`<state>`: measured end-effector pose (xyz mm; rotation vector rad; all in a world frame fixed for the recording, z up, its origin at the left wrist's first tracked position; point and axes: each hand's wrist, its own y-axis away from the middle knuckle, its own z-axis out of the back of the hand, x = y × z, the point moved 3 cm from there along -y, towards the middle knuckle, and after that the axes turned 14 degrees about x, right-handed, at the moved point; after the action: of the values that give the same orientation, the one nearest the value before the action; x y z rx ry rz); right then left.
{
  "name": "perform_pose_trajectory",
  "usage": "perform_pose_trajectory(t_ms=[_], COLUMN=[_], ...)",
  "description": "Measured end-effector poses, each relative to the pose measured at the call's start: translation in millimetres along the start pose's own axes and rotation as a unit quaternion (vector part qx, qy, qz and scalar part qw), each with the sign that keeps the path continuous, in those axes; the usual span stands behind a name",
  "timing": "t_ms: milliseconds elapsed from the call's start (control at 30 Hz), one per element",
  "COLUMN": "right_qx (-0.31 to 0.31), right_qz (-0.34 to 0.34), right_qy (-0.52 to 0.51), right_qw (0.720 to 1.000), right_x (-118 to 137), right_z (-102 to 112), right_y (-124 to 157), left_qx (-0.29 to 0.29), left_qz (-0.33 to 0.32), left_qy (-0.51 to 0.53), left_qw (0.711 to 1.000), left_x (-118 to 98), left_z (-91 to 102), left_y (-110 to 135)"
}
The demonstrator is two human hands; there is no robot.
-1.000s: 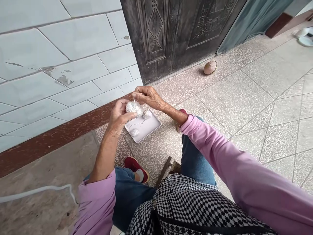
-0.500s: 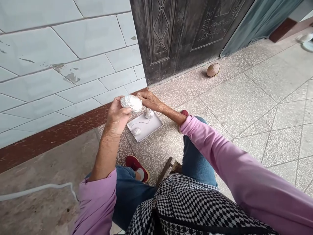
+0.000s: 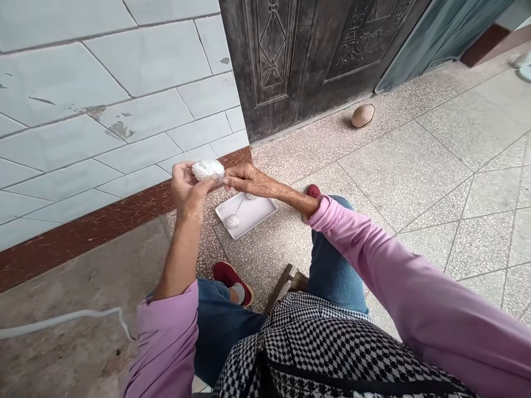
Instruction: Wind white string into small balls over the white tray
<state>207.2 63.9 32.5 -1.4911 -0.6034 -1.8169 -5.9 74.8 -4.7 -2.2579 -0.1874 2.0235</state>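
Note:
My left hand [image 3: 187, 187] grips a white ball of thread [image 3: 207, 168] held up in front of the tiled wall. My right hand [image 3: 244, 179] is pinched shut right beside the ball, its fingertips touching the ball's right side; what it pinches is too small to make out. Below both hands a white square tray [image 3: 253, 213] lies on the speckled floor. A smaller white thread ball [image 3: 231, 220] rests in the tray with a thin strand running from it. My right hand hides the tray's far corner.
A white tiled wall [image 3: 124, 110] with a red-brown base strip stands at left, a dark carved door [image 3: 307, 50] ahead. A small brown ball [image 3: 363, 115] lies by the door. A white cable [image 3: 62, 320] runs over the floor at lower left. Red shoes, a stool leg [image 3: 280, 284].
My left hand lifted the large thread ball up and to the left, away from the tray. My right hand followed it and now covers the second small ball on the tray.

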Motion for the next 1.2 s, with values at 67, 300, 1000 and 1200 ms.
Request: perform_pose_trajectory(t_ms=[67,300,1000,1200], right_qx=[-0.019,-0.097,-0.066,0.011], right_qz=[-0.009,-0.005,-0.032,-0.049], right_qy=[-0.017,-0.057,-0.006,0.036], right_qw=[1.000,0.994,0.997,0.998], right_x=[7.8,6.4,-25.0,-6.3], right_z=[7.0,32.6,17.4,-2.3], right_y=[2.0,4.6,-15.7,-5.2], left_qx=[0.036,0.190,0.109,0.031], left_qz=[0.002,0.052,0.027,-0.009], left_qy=[-0.032,-0.032,0.147,0.121], left_qw=[0.999,0.980,0.983,0.992], left_x=[1.9,-8.4,-20.2,-10.7], left_z=[-3.2,-20.0,-21.9,-9.5], left_y=[-0.6,8.9,12.9,5.0])
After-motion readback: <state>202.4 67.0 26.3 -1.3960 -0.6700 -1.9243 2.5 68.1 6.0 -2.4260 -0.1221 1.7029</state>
